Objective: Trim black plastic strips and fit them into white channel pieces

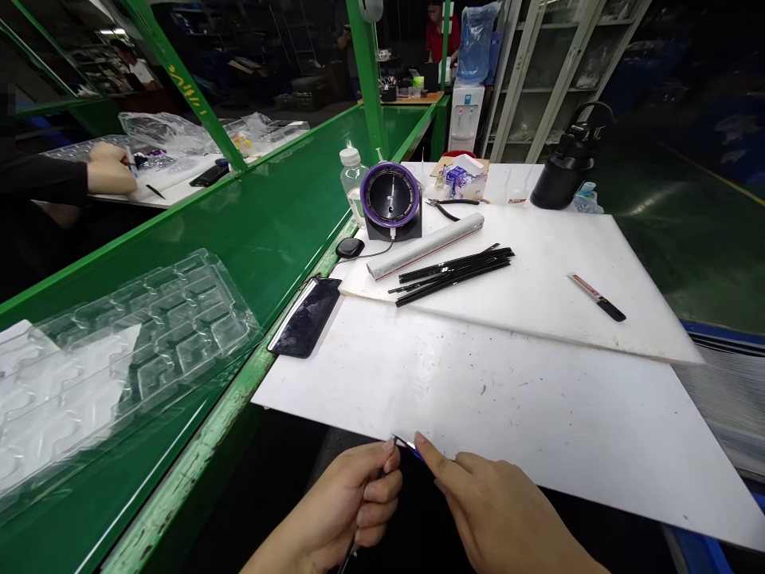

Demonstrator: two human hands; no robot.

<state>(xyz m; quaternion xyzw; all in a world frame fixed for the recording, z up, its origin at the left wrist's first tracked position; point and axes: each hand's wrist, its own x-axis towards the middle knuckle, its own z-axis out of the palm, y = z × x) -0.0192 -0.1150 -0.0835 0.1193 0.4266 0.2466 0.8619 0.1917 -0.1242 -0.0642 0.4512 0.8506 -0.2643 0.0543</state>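
At the near edge of the white table (454, 367), my left hand (352, 498) is closed around a thin black strip (347, 558), whose lower end hangs below the fingers. My right hand (496, 494) grips a small tool (409, 445) with a narrow metal tip and a bit of blue showing; its exact kind is hidden by the fingers. The tip meets the top of the strip by my left thumb, and the right forefinger lies stretched along the tool. Farther back, a bundle of similar black strips (454, 275) rests on a white foam sheet (538, 307).
A long white box (427, 245), a purple-rimmed fan (390, 196), a bottle (352, 179) and pliers (448, 209) stand or lie behind. A phone (306, 316) lies left, a marker (598, 297) right. Clear trays (179, 319) lie beyond the green rail; another person's hands (111, 169) work there.
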